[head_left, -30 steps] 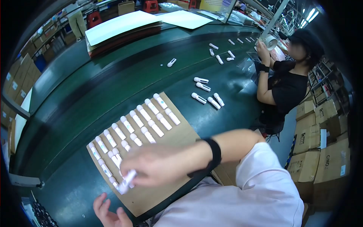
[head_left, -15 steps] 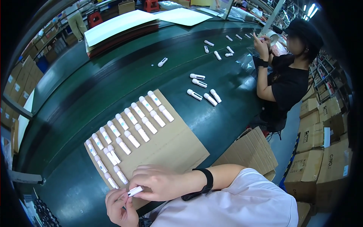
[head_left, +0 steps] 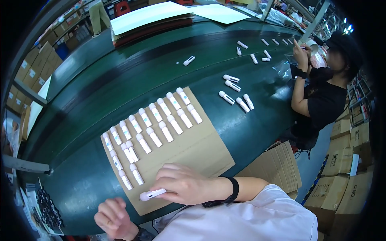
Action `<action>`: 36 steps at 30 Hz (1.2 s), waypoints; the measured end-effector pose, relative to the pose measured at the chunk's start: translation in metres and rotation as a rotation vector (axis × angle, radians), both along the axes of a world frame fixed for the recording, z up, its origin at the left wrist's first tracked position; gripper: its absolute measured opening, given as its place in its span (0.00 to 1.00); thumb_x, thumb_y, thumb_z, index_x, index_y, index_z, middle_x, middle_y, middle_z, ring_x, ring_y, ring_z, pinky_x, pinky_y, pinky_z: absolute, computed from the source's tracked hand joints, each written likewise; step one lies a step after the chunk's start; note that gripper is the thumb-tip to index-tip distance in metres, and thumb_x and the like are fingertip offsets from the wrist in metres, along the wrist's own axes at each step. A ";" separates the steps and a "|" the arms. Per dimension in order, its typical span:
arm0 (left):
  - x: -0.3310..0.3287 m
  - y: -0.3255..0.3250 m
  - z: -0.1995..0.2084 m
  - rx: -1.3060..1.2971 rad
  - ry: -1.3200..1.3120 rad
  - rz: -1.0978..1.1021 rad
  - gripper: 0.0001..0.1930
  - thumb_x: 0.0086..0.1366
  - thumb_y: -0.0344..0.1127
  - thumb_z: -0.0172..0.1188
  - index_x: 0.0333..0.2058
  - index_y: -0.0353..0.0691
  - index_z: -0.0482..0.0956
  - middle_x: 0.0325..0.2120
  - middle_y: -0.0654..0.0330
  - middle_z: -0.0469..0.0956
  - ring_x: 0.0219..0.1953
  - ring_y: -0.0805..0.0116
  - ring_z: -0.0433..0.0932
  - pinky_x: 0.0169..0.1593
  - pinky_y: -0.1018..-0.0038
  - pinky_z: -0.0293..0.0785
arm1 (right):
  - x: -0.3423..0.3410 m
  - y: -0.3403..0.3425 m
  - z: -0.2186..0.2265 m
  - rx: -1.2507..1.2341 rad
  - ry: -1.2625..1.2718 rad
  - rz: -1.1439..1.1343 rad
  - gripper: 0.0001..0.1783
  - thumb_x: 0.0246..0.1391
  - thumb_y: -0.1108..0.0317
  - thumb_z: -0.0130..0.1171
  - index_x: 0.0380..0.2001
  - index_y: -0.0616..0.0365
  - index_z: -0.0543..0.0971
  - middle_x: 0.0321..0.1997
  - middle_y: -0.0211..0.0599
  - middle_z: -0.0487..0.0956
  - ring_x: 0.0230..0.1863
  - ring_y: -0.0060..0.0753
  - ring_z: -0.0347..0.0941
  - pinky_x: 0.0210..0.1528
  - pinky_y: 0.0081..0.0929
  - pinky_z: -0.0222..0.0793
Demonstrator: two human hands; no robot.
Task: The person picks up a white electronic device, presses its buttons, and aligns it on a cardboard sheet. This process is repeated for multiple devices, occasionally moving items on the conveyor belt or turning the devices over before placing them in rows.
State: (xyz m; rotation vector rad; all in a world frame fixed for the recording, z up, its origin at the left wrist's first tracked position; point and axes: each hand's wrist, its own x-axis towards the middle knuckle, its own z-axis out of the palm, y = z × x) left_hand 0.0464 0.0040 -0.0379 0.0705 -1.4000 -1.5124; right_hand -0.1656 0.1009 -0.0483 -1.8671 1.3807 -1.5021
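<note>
Closest to the person, at seven o'clock, the left hand [head_left: 114, 219] hovers with its fingers curled; I can't tell whether they close on anything. At six o'clock the right hand [head_left: 179, 184] has a small white wand [head_left: 154, 194] pinched between thumb and fingers. It lies almost level, its rounded, faintly pink head pointing to about nine o'clock, a dark slot along its slim body, the tail end tucked into the grip.

Just beyond, a brown cardboard sheet [head_left: 207, 146] carries rows of similar wands [head_left: 146, 117], heads pointing towards eleven; several show a pale blue dot, and two lie side by side, apparently touching. Folded cardboard [head_left: 277, 168] sits at four o'clock. On the green table [head_left: 152, 76], loose wands [head_left: 233, 86] at two o'clock show dark slots. Past them, towards half past two, a co-worker [head_left: 325, 94] in black raises both hands.
</note>
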 end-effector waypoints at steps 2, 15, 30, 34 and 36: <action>0.009 -0.006 -0.003 0.083 0.262 -0.192 0.16 0.61 0.42 0.65 0.24 0.37 0.72 0.30 0.56 0.72 0.41 0.60 0.73 0.48 0.64 0.69 | 0.000 0.000 0.002 0.002 0.001 -0.002 0.12 0.47 0.73 0.68 0.37 0.57 0.80 0.34 0.35 0.75 0.38 0.41 0.72 0.39 0.35 0.68; -0.027 0.010 0.003 -0.382 -0.735 0.205 0.14 0.54 0.30 0.68 0.40 0.35 0.81 0.35 0.53 0.82 0.37 0.52 0.80 0.49 0.61 0.73 | -0.006 0.000 0.001 0.057 -0.059 0.054 0.14 0.46 0.78 0.67 0.39 0.58 0.81 0.36 0.37 0.78 0.36 0.36 0.74 0.40 0.29 0.69; -0.024 0.014 -0.001 -0.421 -0.728 0.236 0.14 0.53 0.34 0.72 0.35 0.34 0.81 0.33 0.56 0.83 0.37 0.58 0.81 0.53 0.57 0.73 | -0.006 0.003 -0.005 0.025 0.008 0.046 0.14 0.46 0.77 0.68 0.39 0.59 0.79 0.35 0.37 0.80 0.35 0.35 0.73 0.37 0.29 0.67; -0.026 0.015 -0.002 -0.394 -0.757 0.230 0.14 0.53 0.34 0.72 0.36 0.33 0.81 0.34 0.55 0.82 0.38 0.57 0.80 0.53 0.58 0.73 | -0.004 0.001 -0.004 -0.001 0.017 0.044 0.17 0.43 0.78 0.68 0.39 0.59 0.79 0.35 0.37 0.79 0.34 0.39 0.73 0.37 0.33 0.67; -0.027 0.015 -0.003 -0.387 -0.721 0.228 0.14 0.53 0.32 0.71 0.37 0.33 0.80 0.34 0.55 0.82 0.38 0.57 0.80 0.52 0.58 0.73 | -0.002 0.001 -0.001 0.030 -0.005 0.034 0.17 0.43 0.78 0.68 0.40 0.59 0.79 0.35 0.37 0.79 0.34 0.39 0.73 0.37 0.34 0.67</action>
